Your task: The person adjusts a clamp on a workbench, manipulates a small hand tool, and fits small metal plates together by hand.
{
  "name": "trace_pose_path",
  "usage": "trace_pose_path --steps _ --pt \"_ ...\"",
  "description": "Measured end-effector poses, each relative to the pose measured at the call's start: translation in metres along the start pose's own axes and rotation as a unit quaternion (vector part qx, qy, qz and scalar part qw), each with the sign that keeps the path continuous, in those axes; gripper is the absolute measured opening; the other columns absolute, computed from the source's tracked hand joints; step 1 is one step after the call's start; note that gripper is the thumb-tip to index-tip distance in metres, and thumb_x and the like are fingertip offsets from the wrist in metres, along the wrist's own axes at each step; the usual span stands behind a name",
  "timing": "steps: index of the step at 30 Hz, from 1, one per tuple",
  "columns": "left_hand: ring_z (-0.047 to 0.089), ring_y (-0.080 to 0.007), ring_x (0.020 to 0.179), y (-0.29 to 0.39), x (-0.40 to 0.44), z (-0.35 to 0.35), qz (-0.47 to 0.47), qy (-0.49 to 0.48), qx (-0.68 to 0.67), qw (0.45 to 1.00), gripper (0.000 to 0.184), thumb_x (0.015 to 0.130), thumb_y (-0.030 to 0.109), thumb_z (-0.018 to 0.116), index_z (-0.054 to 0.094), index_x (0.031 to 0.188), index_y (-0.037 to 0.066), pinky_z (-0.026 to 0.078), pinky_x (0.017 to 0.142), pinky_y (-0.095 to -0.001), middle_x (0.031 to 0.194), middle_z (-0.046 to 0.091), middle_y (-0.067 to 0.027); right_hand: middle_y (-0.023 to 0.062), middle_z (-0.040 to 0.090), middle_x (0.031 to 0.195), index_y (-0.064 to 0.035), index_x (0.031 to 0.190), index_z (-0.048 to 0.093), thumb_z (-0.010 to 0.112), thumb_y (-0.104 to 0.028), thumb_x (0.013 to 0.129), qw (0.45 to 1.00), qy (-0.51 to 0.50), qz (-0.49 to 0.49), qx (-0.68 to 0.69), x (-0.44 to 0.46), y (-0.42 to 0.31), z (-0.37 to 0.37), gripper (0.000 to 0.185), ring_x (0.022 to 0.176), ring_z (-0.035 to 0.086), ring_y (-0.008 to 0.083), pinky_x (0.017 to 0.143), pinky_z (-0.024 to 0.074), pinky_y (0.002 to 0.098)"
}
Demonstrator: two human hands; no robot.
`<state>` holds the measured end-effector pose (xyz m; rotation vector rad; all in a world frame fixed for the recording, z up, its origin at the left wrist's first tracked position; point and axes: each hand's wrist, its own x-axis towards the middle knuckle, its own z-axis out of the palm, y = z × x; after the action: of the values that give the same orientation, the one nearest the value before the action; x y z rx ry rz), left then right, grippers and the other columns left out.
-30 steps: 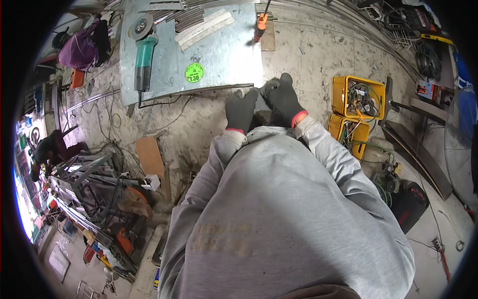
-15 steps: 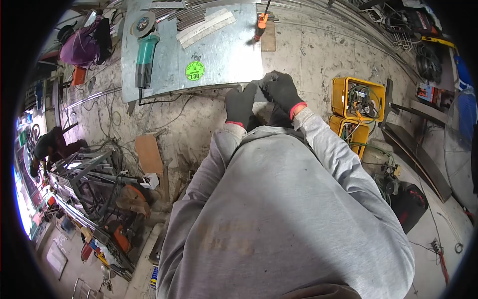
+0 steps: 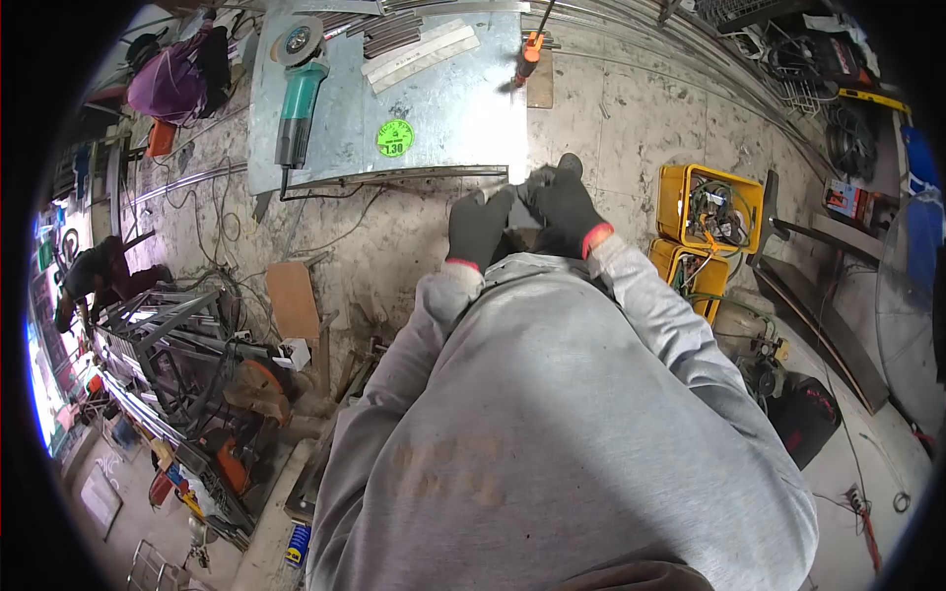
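My left hand (image 3: pixel 478 229), in a dark glove with a red cuff, is closed on the left side of a small flat grey piece (image 3: pixel 522 211). My right hand (image 3: pixel 567 209), gloved the same way, grips that piece from its right side. Both hands are close together in front of my waist, just off the near edge of the metal-topped table (image 3: pixel 448 138). Fingers cover much of the piece, so its full shape is hidden. On the tabletop lie a green angle grinder (image 3: pixel 298 113) and a round green sticker (image 3: pixel 394 138).
Metal strips (image 3: pixel 424 57) and an orange-handled tool (image 3: pixel 529 59) lie on the table. Yellow crates (image 3: pixel 665 207) of cables and tools stand on the floor at right. A metal rack (image 3: pixel 163 335) is at left, with a person (image 3: pixel 103 276) beside it. Cables cross the floor.
Both hands have come slightly nearer my body with the grey piece between them. A shoe now shows beyond my right hand. The whole view has shifted slightly.
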<state>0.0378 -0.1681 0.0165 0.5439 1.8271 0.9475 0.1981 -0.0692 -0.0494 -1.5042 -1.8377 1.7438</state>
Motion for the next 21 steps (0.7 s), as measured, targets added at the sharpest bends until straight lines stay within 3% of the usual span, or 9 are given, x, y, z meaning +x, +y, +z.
trace_pose_path --steps 1,3,4,8,10,14,20,21 --pt "0.055 -0.0152 0.06 -0.001 -0.006 -0.003 0.0 0.0 0.0 1.0 0.039 0.088 0.036 0.076 0.071 0.089 -0.003 0.044 0.057 -0.0373 0.067 0.058 -0.0037 0.0093 0.074 0.083 -0.0063 0.099 0.076 0.065 -0.021 0.093 0.999 -0.017 0.027 0.003 -0.02 -0.009 0.001 0.019 0.075 0.07 0.0205 0.069 0.0536 0.0367" --pt "0.059 -0.0207 0.061 -0.004 -0.014 -0.007 -0.021 -0.026 0.071 0.997 0.044 0.089 0.037 0.07 0.069 0.076 -0.005 0.045 0.059 -0.041 0.064 0.065 -0.0143 0.0091 0.074 0.084 -0.005 0.1 0.076 0.065 -0.02 0.094 0.998 -0.011 0.018 0.054 -0.037 0.0 0.004 0.019 0.075 0.069 0.0198 0.069 0.0535 0.036" --pt "0.06 -0.0268 0.061 -0.004 -0.015 -0.003 -0.021 -0.023 0.021 0.999 0.045 0.089 0.038 0.068 0.068 0.077 -0.006 0.046 0.061 -0.0435 0.066 0.065 -0.0187 0.0088 0.075 0.085 -0.0036 0.101 0.075 0.066 -0.019 0.095 0.994 -0.006 0.009 0.105 -0.039 0.006 0.005 0.019 0.075 0.069 0.0192 0.069 0.0533 0.0353" --pt "0.061 -0.0311 0.063 -0.012 -0.007 0.002 0.023 -0.026 0.057 0.998 0.045 0.089 0.037 0.068 0.069 0.079 -0.007 0.047 0.064 -0.0448 0.069 0.065 -0.0208 0.008 0.074 0.085 -0.0013 0.102 0.074 0.067 -0.015 0.095 0.995 0.013 0.051 0.08 -0.041 -0.035 -0.01 0.017 0.075 0.067 0.0173 0.069 0.0527 0.033" --pt "0.061 -0.0333 0.066 -0.01 -0.003 0.005 0.009 -0.006 0.033 0.999 0.046 0.088 0.038 0.068 0.069 0.081 -0.007 0.047 0.066 -0.0449 0.071 0.067 -0.0213 0.0074 0.074 0.085 -0.0005 0.103 0.074 0.069 -0.013 0.094 0.997 0.033 0.021 0.071 -0.038 -0.044 -0.011 0.016 0.075 0.067 0.0158 0.069 0.0524 0.0315" --pt "0.062 -0.0313 0.066 0.0 -0.001 0.007 0.031 0.028 0.063 0.997 0.047 0.087 0.038 0.069 0.069 0.082 -0.008 0.048 0.066 -0.0447 0.071 0.067 -0.0207 0.007 0.075 0.086 -0.0008 0.104 0.074 0.069 -0.015 0.094 0.995 0.027 0.065 0.07 -0.028 -0.04 -0.009 0.018 0.076 0.067 0.0154 0.069 0.0528 0.0318" --pt "0.058 -0.019 0.062 -0.013 0.014 0.012 -0.018 0.017 -0.01 1.0 0.037 0.084 0.03 0.073 0.067 0.075 -0.005 0.045 0.06 -0.0398 0.065 0.063 -0.011 0.0088 0.075 0.087 -0.0029 0.1 0.075 0.066 -0.019 0.095 0.992 0.022 0.076 0.101 -0.017 -0.035 -0.008 0.019 0.078 0.068 0.0155 0.072 0.0539 0.0323" --pt "0.055 -0.0167 0.06 -0.014 0.015 0.015 0.047 0.026 -0.032 0.998 0.034 0.083 0.029 0.074 0.066 0.074 -0.002 0.044 0.059 -0.0384 0.064 0.062 -0.0076 0.0089 0.075 0.086 -0.0028 0.099 0.075 0.065 -0.019 0.096 0.994 0.038 0.072 0.08 -0.016 -0.038 -0.009 0.019 0.076 0.068 0.0154 0.071 0.0539 0.0324"
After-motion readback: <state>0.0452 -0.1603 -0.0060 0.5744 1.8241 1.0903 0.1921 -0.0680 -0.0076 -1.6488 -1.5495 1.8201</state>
